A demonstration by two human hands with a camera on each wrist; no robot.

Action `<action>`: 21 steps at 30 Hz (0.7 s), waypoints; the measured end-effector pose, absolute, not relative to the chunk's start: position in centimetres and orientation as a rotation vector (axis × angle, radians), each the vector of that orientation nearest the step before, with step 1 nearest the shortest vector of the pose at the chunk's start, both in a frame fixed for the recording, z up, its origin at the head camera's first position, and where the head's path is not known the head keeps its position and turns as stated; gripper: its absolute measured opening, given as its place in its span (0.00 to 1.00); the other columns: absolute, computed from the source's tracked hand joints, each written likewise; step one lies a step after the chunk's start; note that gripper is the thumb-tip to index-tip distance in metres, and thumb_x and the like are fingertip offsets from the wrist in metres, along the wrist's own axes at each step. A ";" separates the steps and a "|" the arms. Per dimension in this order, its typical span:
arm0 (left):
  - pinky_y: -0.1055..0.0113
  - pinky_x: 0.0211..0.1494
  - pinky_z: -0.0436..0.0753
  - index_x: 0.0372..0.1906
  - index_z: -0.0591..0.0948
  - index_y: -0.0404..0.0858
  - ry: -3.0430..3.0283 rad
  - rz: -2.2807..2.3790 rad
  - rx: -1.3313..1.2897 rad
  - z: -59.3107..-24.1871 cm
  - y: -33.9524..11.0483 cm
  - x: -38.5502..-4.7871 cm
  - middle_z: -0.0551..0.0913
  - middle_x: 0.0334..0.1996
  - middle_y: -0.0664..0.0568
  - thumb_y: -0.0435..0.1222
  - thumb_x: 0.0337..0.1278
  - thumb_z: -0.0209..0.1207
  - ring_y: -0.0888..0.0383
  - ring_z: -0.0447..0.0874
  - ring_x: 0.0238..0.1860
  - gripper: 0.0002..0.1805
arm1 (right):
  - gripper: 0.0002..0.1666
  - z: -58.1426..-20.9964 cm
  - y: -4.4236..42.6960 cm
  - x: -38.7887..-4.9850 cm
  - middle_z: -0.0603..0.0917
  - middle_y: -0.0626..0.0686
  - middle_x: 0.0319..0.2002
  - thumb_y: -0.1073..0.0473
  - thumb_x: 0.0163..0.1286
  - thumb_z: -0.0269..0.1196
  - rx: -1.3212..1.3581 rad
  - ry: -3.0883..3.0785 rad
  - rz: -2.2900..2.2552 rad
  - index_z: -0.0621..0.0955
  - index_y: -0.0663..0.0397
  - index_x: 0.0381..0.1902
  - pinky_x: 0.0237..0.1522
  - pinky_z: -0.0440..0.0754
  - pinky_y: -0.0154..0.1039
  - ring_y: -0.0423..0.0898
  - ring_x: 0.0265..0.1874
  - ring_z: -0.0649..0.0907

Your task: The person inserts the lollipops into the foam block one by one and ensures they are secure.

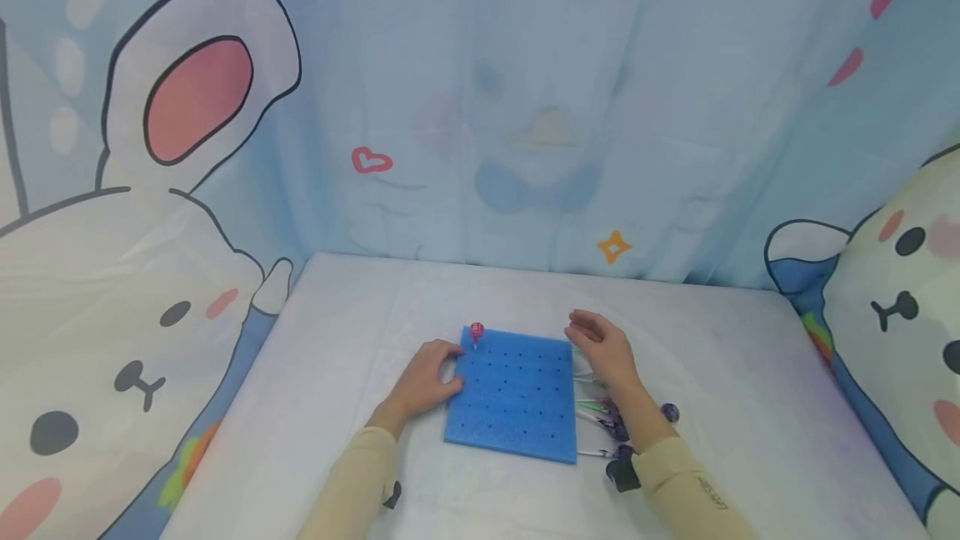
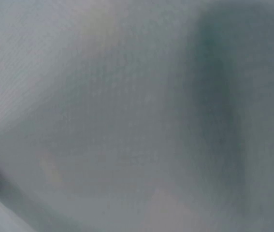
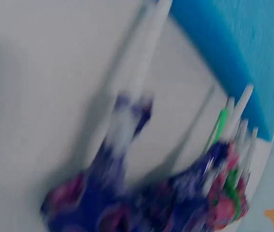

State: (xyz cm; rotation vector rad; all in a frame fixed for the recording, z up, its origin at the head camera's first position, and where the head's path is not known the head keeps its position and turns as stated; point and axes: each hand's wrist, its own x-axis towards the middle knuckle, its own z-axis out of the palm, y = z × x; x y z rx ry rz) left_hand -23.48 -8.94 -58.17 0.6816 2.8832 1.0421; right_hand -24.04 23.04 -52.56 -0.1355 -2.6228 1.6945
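A blue foam board [image 1: 487, 427] with rows of small holes lies on the white table. One red-wrapped lollipop [image 1: 477, 330] stands upright in its far left corner. My left hand [image 1: 424, 380] rests at the board's left edge, fingers and thumb touching it. Beside the right edge, my right hand [image 1: 609, 358] hovers with loosely bent fingers and nothing visible in them. Below and near it lie several lollipops, among them a purple-wrapped one [image 3: 98, 203] with a white stick and a reddish one [image 3: 223, 208]. The left wrist view is mostly blurred grey cloth.
Another purple lollipop [image 1: 670, 413] lies farther right, past my right forearm. White table surface [image 1: 420, 290] stretches around the board. A blue cartoon curtain [image 1: 450, 65] hangs behind the table, with printed rabbits at both sides.
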 end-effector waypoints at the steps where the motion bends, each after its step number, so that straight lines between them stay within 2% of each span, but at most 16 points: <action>1: 0.56 0.68 0.69 0.60 0.75 0.43 2.884 1.046 0.683 -58.2 -8.9 -23.5 0.77 0.57 0.53 0.45 0.58 0.60 0.54 0.71 0.63 0.25 | 0.33 -52.6 23.7 -24.0 0.75 0.57 0.64 0.45 0.69 0.62 -0.136 -2.624 1.696 0.70 0.53 0.68 0.61 0.74 0.53 0.54 0.64 0.74; 5: 0.56 0.69 0.69 0.59 0.75 0.43 2.879 1.054 0.682 -58.2 -8.9 -23.5 0.77 0.57 0.53 0.45 0.58 0.60 0.54 0.70 0.63 0.24 | 0.36 -52.9 25.8 -24.0 0.74 0.57 0.65 0.43 0.70 0.60 -0.204 -2.667 1.618 0.69 0.53 0.69 0.62 0.73 0.53 0.54 0.64 0.73; 7: 0.57 0.69 0.68 0.59 0.75 0.43 2.880 1.055 0.691 -58.3 -8.9 -23.6 0.77 0.57 0.53 0.44 0.58 0.60 0.54 0.70 0.63 0.24 | 0.34 -53.2 26.6 -24.0 0.74 0.59 0.65 0.45 0.71 0.59 -0.222 -2.689 1.554 0.68 0.55 0.69 0.65 0.71 0.51 0.55 0.64 0.73; 13: 0.58 0.69 0.68 0.59 0.75 0.43 2.878 1.067 0.695 -58.4 -8.9 -23.6 0.77 0.56 0.53 0.44 0.58 0.60 0.54 0.70 0.63 0.24 | 0.31 -53.8 28.2 -23.9 0.74 0.62 0.64 0.51 0.72 0.59 -0.284 -2.742 1.396 0.69 0.58 0.68 0.64 0.70 0.54 0.59 0.64 0.73; 16: 0.57 0.69 0.68 0.59 0.75 0.42 2.874 1.069 0.687 -58.2 -8.9 -23.5 0.77 0.56 0.52 0.43 0.57 0.60 0.54 0.70 0.63 0.24 | 0.30 -54.0 28.8 -23.8 0.73 0.63 0.65 0.52 0.73 0.58 -0.328 -2.783 1.338 0.69 0.58 0.68 0.64 0.70 0.56 0.61 0.64 0.71; 17: 0.56 0.68 0.69 0.59 0.75 0.42 2.873 1.070 0.685 -58.1 -8.9 -23.4 0.77 0.56 0.52 0.43 0.58 0.60 0.54 0.70 0.63 0.24 | 0.30 -54.1 28.9 -23.8 0.73 0.63 0.64 0.51 0.72 0.58 -0.341 -2.796 1.305 0.70 0.59 0.67 0.60 0.74 0.56 0.62 0.63 0.72; 21: 0.56 0.68 0.69 0.59 0.75 0.42 2.872 1.070 0.672 -58.1 -8.9 -23.3 0.77 0.57 0.53 0.43 0.58 0.60 0.54 0.70 0.63 0.24 | 0.30 -54.5 29.3 -23.5 0.73 0.65 0.63 0.50 0.71 0.58 -0.381 -2.852 1.247 0.72 0.61 0.65 0.59 0.73 0.58 0.64 0.62 0.72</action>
